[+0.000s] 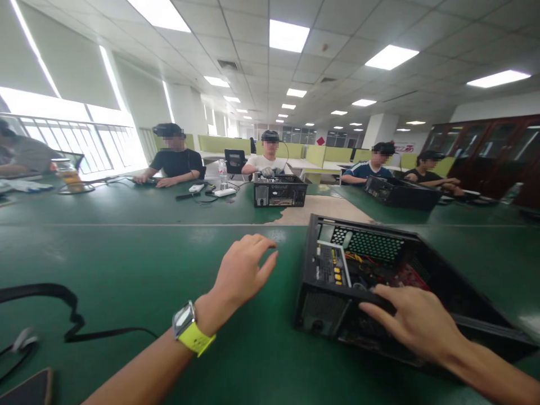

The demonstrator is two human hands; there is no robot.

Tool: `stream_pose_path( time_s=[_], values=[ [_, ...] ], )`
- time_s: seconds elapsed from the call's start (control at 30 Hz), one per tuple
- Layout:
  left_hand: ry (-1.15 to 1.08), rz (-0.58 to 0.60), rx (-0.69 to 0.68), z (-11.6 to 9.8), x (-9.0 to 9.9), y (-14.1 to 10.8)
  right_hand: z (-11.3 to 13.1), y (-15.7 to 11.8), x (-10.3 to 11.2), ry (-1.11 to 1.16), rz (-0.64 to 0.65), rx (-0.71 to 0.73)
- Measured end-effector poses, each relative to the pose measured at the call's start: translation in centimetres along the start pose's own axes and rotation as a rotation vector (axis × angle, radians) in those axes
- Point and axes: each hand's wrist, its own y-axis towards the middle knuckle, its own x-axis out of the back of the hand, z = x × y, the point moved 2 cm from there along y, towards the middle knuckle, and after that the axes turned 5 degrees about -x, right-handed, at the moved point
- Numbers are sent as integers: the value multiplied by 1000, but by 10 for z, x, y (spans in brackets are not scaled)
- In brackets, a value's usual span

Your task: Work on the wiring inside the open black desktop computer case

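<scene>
The left hand (241, 270) is left of the computer case (354, 325) and apart from it, over the bench (189, 267): fingers loosely curved, thumb spread, nothing visibly held. The computer case lies on the bench, open side up. Expect a stiff, moderately heavy load with hard, possibly sharp edges. Smooth panels may slip. Treat the wiring (354, 257) and red board (415, 275) inside as fragile. Weight is probably biased toward the end carrying what appears to be the power supply (331, 265). Preferred hold: opposite outer walls, clear of the wiring. The right hand (415, 320) is partly closed over the near rim of the computer case, thumb outside.

Surface: smooth green covering. Left of the computer case lies a black strap (31, 291); beyond the computer case are a second case (270, 194), a gloved co-worker (260, 162) and a tan patch (324, 209) lacking the green covering.

Room: blinds (139, 95) far left of the computer case, ceiling lights (289, 35) above, dark cabinets (493, 149) behind it at right.
</scene>
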Motion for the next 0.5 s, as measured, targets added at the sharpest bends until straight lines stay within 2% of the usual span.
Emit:
stream_pose_path(
  time_s=[0.07,0.13,0.2,0.27,0.33,0.43,0.5],
  values=[
    [-43,139,-63,-24,10,33,45,-22,6,81,80,89],
    [2,431,-140,-50,10,58,85,-38,14,162,271,227],
    [87,767,-183,-68,2,69,111,-39,25,279,449,397],
    [142,1029,-183,-75,-9,67,118,-22,35,341,480,444],
    [136,1199,-159,-73,-19,56,114,6,36,205,444,338],
    [3,1452,-176,-65,-30,32,112,45,18,-81,460,219],
    [-47,1528,-240,-63,-37,20,118,61,3,-120,470,219]
  ],
)
